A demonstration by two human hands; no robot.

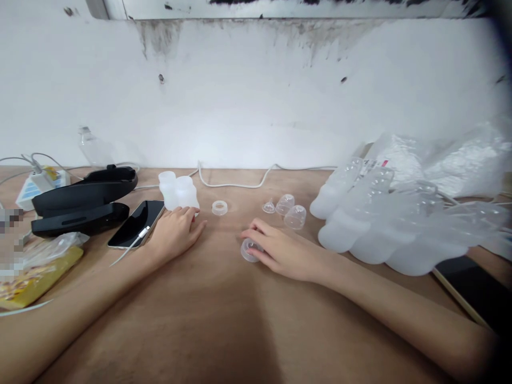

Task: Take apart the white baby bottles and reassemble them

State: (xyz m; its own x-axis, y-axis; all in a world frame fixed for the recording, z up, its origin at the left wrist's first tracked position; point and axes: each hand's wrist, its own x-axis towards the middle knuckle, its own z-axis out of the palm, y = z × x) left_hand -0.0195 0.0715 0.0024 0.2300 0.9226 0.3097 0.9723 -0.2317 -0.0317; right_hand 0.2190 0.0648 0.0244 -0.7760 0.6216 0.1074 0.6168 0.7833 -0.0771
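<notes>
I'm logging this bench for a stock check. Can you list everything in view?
small clear silicone ring part: 1, clear, under right fingers
clear dome-shaped silicone pieces: 3, clear, centre of the table
white plastic ring: 1, white, mid-table
short white plastic bottles: about 2, white, beyond left hand
bagged translucent bottles: several, milky, right
black smartphone: 1, black, cable plugged in, left
black case: 1, black, far left
yellow packet: 1, left edge
white cable: 1, along the wall
wooden table: 1, brown
left hand: flat on the table
right hand: on ring part
</notes>
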